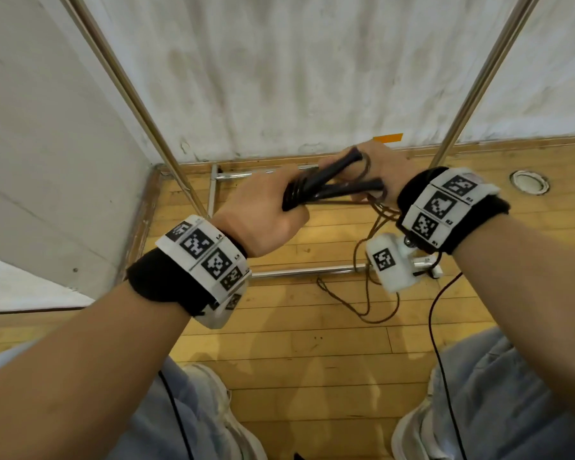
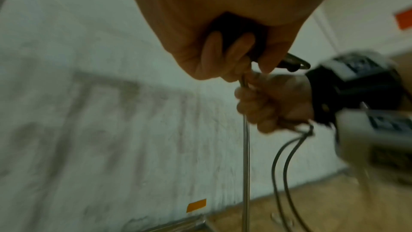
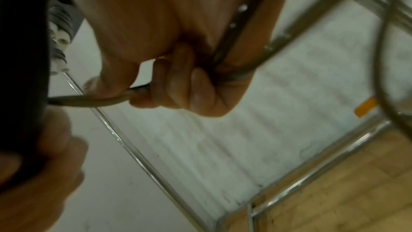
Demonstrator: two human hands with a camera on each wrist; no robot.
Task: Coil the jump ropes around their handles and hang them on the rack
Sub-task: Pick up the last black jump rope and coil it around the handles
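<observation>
Jump rope point(image 1: 372, 293): thin glossy cord trailing to the wood floor, its smooth black handles point(image 1: 329, 184) gripped by the left hand point(image 1: 259, 217); right hand point(image 1: 382, 167) pinches cord, fingertips hidden.

— Head view: from above, looking down and forward at both hands, the floor point(image 1: 312, 343) and the rack point(image 1: 472, 91) by the wall point(image 1: 312, 78).

— And the wrists?

— Very near. Left wrist: past the left hand point(image 2: 223, 24) toward the wall. Right wrist: past the right hand point(image 3: 178, 41), tilted. Shared by all: rack, wall, orange tape point(image 1: 388, 138).
</observation>
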